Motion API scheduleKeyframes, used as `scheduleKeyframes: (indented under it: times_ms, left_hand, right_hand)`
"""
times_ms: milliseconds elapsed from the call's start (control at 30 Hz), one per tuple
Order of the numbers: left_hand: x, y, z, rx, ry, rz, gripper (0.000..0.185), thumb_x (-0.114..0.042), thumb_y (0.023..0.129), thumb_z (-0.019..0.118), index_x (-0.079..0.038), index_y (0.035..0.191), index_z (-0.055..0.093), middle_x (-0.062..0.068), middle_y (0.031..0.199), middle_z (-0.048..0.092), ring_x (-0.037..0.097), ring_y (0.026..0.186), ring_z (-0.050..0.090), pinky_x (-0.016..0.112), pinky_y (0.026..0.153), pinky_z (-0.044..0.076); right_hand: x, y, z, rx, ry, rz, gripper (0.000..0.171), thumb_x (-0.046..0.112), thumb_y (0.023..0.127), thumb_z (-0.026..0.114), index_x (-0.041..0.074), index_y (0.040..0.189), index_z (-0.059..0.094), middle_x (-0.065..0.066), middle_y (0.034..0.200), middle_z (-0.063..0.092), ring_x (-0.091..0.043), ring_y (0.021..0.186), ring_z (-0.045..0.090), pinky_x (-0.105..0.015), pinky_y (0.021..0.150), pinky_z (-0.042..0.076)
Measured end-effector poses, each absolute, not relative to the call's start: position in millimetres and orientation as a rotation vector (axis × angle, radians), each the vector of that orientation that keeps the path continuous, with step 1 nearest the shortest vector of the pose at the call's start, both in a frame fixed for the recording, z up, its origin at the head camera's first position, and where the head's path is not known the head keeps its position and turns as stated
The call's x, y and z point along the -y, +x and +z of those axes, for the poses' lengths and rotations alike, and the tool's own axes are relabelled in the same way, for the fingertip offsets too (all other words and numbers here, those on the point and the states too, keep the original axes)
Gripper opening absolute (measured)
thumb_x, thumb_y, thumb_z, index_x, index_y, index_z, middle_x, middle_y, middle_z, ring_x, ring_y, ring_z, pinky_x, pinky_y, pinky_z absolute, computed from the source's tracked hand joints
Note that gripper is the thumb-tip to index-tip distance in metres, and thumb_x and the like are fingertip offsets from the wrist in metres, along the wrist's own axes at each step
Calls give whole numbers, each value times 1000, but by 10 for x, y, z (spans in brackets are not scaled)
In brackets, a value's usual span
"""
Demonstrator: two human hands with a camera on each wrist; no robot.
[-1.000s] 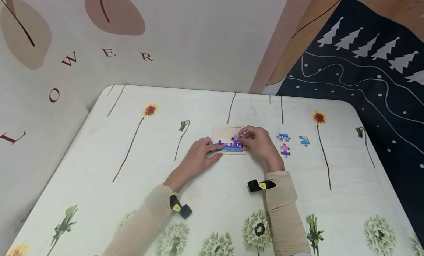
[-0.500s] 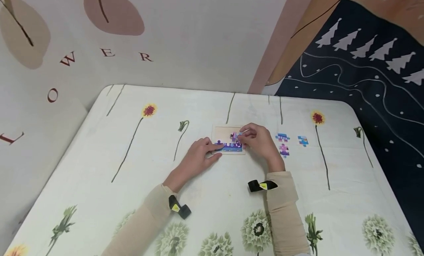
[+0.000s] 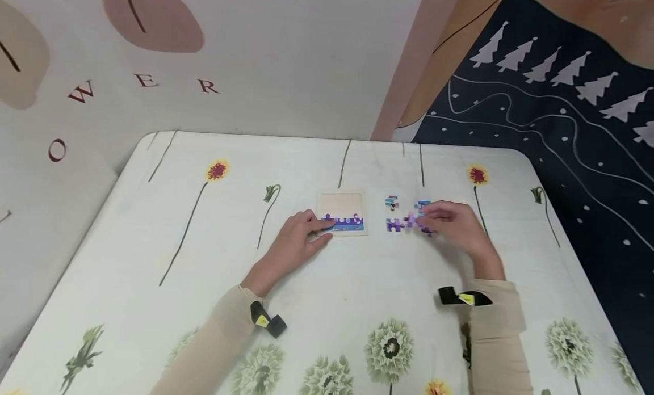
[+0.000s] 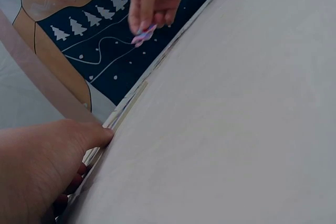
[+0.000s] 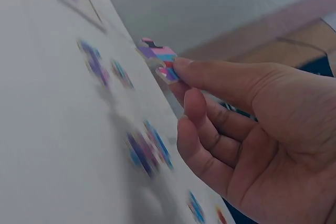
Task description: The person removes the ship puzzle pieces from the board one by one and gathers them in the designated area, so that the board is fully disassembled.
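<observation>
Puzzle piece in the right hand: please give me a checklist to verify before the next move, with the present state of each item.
1. Right hand pinches the puzzle piece firmly: ok, thumb and finger clamp it in the right wrist view.
2. Piece lifted off the table: ok.
3. Left hand rests on the puzzle tray edge: ok.
4. Tray has free space above the placed bottom row: ok.
5. Loose pieces lie apart from the tray: ok.
6. Piece orientation matches the gap: cannot tell, too blurred.
</observation>
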State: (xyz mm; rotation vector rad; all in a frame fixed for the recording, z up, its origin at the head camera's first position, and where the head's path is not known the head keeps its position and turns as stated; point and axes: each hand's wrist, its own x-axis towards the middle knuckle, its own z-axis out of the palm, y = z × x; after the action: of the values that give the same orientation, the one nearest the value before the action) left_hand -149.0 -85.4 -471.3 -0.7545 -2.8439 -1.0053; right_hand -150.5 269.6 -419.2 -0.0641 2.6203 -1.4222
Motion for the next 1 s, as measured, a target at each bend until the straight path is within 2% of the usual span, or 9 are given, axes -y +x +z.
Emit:
scheduleKeyframes:
  times_ms: [233,400,533,800,1000]
  left_hand:
    - [878,-1498,-4716,2846,-759,-1001,31,-31,92,68,-23,121,70,-6,77,42,15,70,36,29,64,31]
    - [873,-1495,-4717,2841,-775,-1015,31,-32,92,68,-23,122,70,-6,77,42,14,70,36,29,64,31]
    - [871,-1492,-4713,2836,-765,-1024,31,-31,91,69,-23,121,70,-6,77,43,14,70,36,29,63,31]
    - [867,-1479,-4709,2845,-763,-1027,31,-31,92,68,-23,122,70,-6,78,42,15,70,35,29,63,31]
    - [869,-1483,-4704,2847,-759,-1015,31,-31,92,68,-22,122,70,-6,78,42,15,71,35,29,64,32]
  right_hand:
    - [-3387,-1366,-4114,-2642,69,-1301,37,31,92,68,3,116,67,5,94,71,-12,82,63,-26,67,51]
    - [-3662,-1348,-4172,-2579,149,-1235,42,30,91,70,0,119,65,11,93,70,-8,82,61,-23,70,51]
    - [-3688,-1375,-4243,-2569,141,-1228,43,28,90,71,-2,120,65,8,93,72,-9,79,60,-24,69,51]
    - [-3616,-1436,-4270,-2619,132,-1118,36,22,93,67,-3,118,66,-9,100,70,-12,72,57,-27,62,49]
    - [-3601,-1465,-4285,-2616,128,-1101,33,21,94,65,-3,118,65,-11,95,67,-16,66,55,-28,59,48]
